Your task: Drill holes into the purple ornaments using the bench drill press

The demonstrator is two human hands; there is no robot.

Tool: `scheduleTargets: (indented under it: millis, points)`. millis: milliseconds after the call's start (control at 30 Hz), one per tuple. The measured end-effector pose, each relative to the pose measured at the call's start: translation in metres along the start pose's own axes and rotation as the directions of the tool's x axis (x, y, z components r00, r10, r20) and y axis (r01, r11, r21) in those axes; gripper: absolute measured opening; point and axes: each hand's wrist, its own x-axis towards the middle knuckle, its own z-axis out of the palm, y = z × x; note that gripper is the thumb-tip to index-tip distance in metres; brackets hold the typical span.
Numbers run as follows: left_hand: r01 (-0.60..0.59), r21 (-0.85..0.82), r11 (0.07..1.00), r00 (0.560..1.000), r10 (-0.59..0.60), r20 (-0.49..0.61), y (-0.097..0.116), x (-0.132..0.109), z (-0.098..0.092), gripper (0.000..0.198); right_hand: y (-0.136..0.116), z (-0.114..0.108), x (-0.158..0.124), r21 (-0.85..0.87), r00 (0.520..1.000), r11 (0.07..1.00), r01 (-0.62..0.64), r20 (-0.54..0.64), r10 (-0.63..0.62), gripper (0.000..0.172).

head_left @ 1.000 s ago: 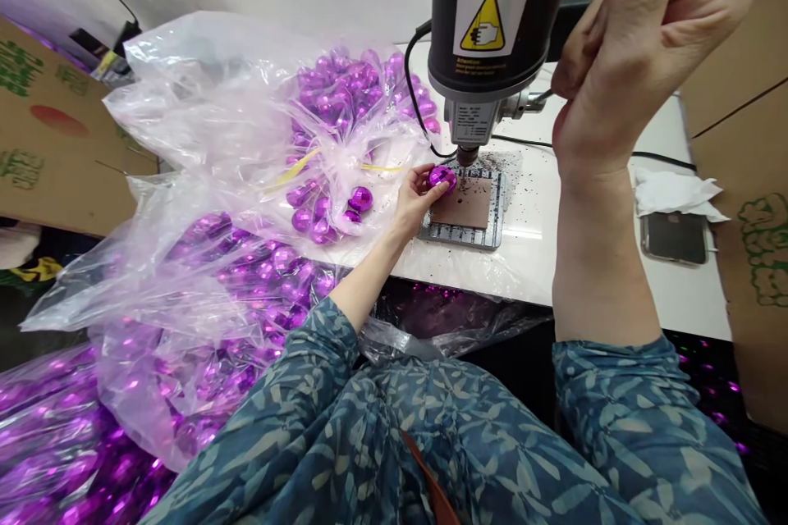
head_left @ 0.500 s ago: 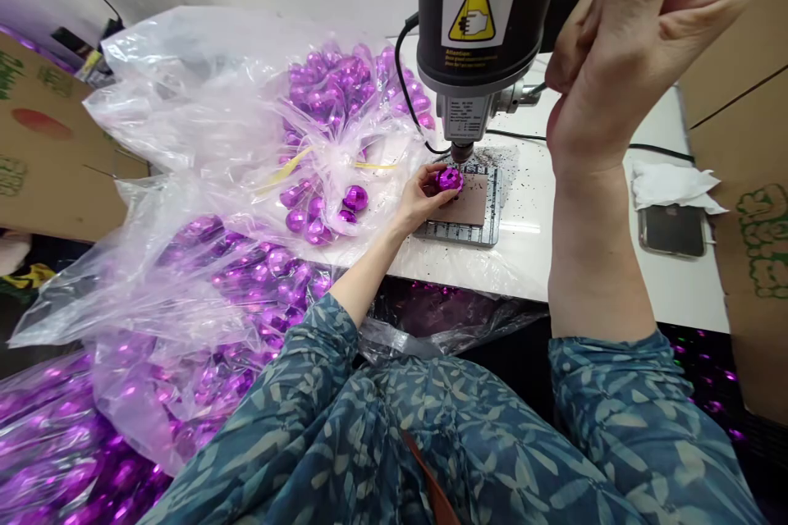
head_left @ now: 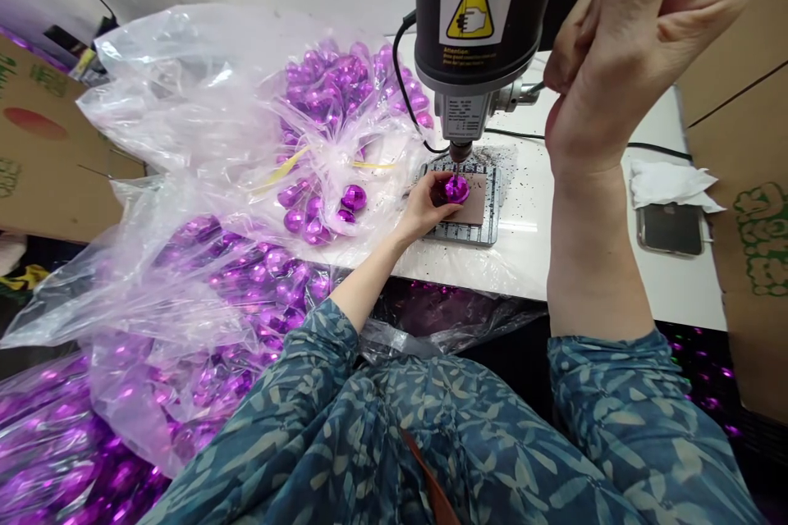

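Note:
My left hand (head_left: 424,209) pinches a shiny purple bauble (head_left: 456,189) and holds it on a brown pad (head_left: 474,212) on the metal base plate (head_left: 486,234) of a small bench drill (head_left: 486,8). The drill bit (head_left: 459,157) stands right above the bauble, touching or nearly touching its top. Raised at the upper right, my right hand (head_left: 628,41) is closed round the drill's feed lever (head_left: 535,89), most of which is hidden behind the fist.
A clear plastic bag (head_left: 215,115) full of purple baubles (head_left: 345,82) lies left of the drill, more bags (head_left: 123,394) below it. Dark swarf dots the white table (head_left: 554,262). A phone (head_left: 668,228) and tissue (head_left: 668,183) lie at right, beside cardboard boxes (head_left: 757,180).
My left hand has slid the bauble to the right, from beside the pad to directly under the drill bit. The right hand stays clenched on the lever.

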Motion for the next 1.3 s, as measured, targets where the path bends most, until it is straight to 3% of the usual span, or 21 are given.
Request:
scheduleTargets:
  millis: [167,333,467,700,867,1033,1133,1300]
  points:
    - [-0.015,-0.094,0.995,1.000,0.016,0.008,-0.006,0.002,0.008,0.067,0.013,0.009,0.000,-0.004,0.985,0.992,0.127,-0.117,-0.126,0.077]
    - [0.001,-0.144,0.990,1.000,0.001,0.013,-0.006,0.003,0.008,0.073,-0.001,0.004,-0.012,0.039,0.992,0.992,0.118,-0.050,-0.116,0.080]
    - [-0.002,-0.132,0.991,1.000,0.004,0.019,-0.002,0.003,0.006,0.072,-0.008,-0.005,-0.033,0.039,0.984,0.987,0.154,-0.099,-0.150,0.081]
    - [-0.010,-0.153,0.988,1.000,0.014,0.024,-0.009,0.004,0.008,0.073,0.008,-0.028,-0.055,-0.093,0.994,0.992,0.089,-0.051,-0.094,0.086]
    - [-0.008,-0.153,0.988,1.000,0.012,0.023,-0.010,0.004,0.007,0.073,0.030,-0.048,-0.071,-0.259,0.990,0.964,0.059,-0.108,-0.090,0.089]
    - [0.006,-0.143,0.990,1.000,-0.002,0.025,-0.009,0.004,0.006,0.073,0.055,-0.066,-0.086,-0.268,0.994,0.962,0.044,-0.084,-0.068,0.087]
    - [-0.006,-0.148,0.989,1.000,0.009,0.021,-0.009,0.003,0.007,0.073,0.062,-0.070,-0.089,-0.237,0.991,0.967,0.096,-0.068,-0.115,0.088]
    - [-0.037,-0.156,0.987,0.999,0.039,0.006,-0.010,0.002,0.010,0.072,0.045,-0.064,-0.088,-0.170,0.985,0.971,0.170,-0.001,-0.172,0.091]
